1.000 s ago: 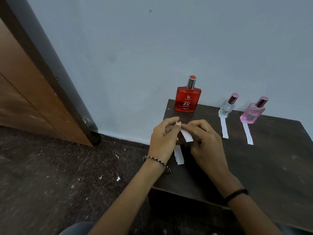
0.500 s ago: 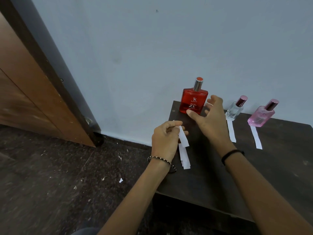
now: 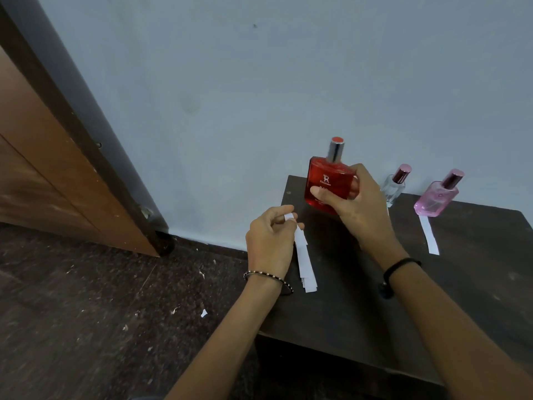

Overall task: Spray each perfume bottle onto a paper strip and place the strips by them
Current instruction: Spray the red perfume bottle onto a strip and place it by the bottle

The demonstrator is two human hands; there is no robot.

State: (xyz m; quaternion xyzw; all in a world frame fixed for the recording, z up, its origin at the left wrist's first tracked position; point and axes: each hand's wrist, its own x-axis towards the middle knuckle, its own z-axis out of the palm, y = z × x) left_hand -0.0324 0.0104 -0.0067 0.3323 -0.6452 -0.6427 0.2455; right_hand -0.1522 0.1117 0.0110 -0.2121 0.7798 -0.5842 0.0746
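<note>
Head view: grips the red bottle (image 3: pixel 326 180) upright in the right hand (image 3: pixel 357 209), thumb across its front, at the back left corner of the table (image 3: pixel 360 313). Pinches the top of a paper strip (image 3: pixel 300 241) in the left hand (image 3: pixel 269 243), long axis running back towards the body, low and left of the bottle's top; likely needs raising to meet the spray

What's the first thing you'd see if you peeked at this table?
The bright red glass perfume bottle stands out first, held by the right hand at the back left of the dark wooden table. Beside it, the left hand pinches a white paper strip, and a pink glass bottle stands further right at the back.
</note>
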